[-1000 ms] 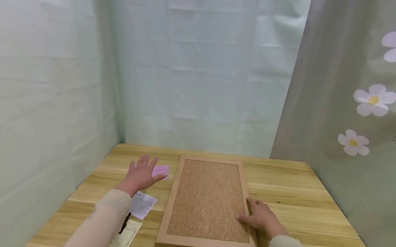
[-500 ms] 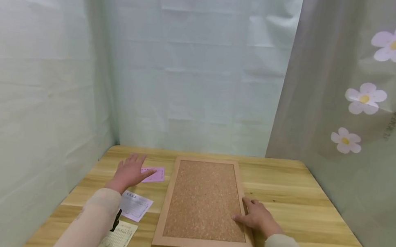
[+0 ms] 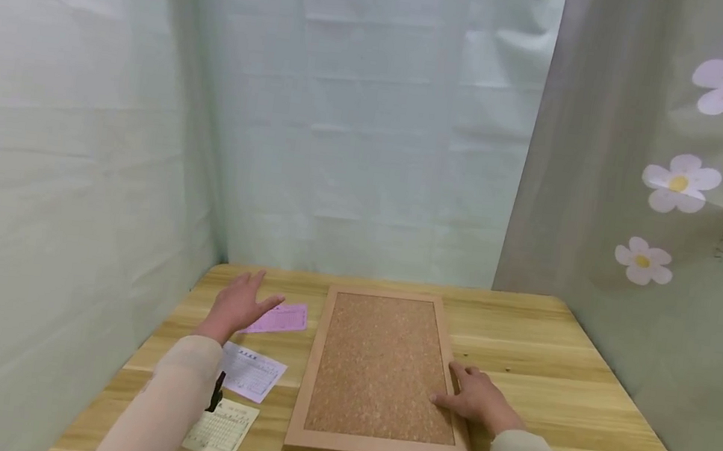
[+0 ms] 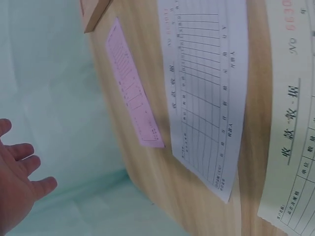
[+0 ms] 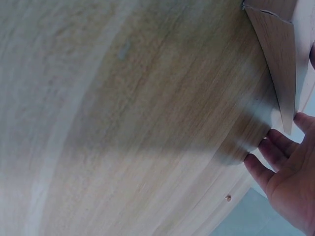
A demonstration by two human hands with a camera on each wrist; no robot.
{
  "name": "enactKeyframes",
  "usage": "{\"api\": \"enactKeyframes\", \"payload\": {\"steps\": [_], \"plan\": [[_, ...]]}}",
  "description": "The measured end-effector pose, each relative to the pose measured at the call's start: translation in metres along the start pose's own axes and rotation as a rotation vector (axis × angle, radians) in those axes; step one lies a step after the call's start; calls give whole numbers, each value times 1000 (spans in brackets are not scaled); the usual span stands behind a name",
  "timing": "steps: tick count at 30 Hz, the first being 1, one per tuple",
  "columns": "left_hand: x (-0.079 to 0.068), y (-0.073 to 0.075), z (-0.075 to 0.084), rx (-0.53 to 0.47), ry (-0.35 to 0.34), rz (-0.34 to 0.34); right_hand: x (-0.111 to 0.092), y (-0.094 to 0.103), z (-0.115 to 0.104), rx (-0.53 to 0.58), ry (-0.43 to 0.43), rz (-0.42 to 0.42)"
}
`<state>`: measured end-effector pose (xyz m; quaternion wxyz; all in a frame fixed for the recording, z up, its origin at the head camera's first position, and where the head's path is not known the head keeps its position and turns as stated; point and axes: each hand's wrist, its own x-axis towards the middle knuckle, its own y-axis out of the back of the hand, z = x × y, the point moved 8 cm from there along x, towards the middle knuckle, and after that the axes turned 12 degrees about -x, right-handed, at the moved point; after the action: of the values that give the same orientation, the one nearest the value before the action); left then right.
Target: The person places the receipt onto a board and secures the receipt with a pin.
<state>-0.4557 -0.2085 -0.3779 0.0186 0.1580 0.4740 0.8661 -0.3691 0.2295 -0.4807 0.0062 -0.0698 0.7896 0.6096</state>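
My left hand (image 3: 236,308) hovers with spread fingers beside and partly over a pink receipt slip (image 3: 285,318); in the left wrist view the same hand (image 4: 17,182) holds nothing. Closer to me lie a pale lilac receipt slip (image 3: 253,375) and a pale yellow receipt slip (image 3: 224,430), both partly covered by my left arm. A wood-framed corkboard (image 3: 385,364) lies flat at the middle. At its right side rests my right hand (image 3: 479,398), thumb over the board. In the right wrist view, fingertips (image 5: 253,160) meet the table beside the frame.
The wooden table (image 3: 557,400) carries two tiny dark specks right of the board. Pale curtains (image 3: 371,144) hang behind and at both sides; the right one (image 3: 616,136) has printed flowers.
My left hand has drawn leftward off the pink slip, so more of that slip shows. More of the lilac and yellow slips is visible too. My right hand stays by the corkboard.
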Motion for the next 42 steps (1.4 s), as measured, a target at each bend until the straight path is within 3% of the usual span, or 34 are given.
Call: {"api": "enactKeyframes", "payload": {"steps": [12,18,26,32,42], "plan": [[7,7,-13,-131,76,5,2,-2,1,2,-8,-5],[8,8,-16,-162,80,17,3,0,3,5,-10,0],[6,15,-30,-192,120,26,2,-2,2,10,-9,-1],[5,23,-35,-232,105,67,2,4,-3,-3,8,20],[5,18,-45,-301,132,92,0,0,2,-4,9,12]]}}
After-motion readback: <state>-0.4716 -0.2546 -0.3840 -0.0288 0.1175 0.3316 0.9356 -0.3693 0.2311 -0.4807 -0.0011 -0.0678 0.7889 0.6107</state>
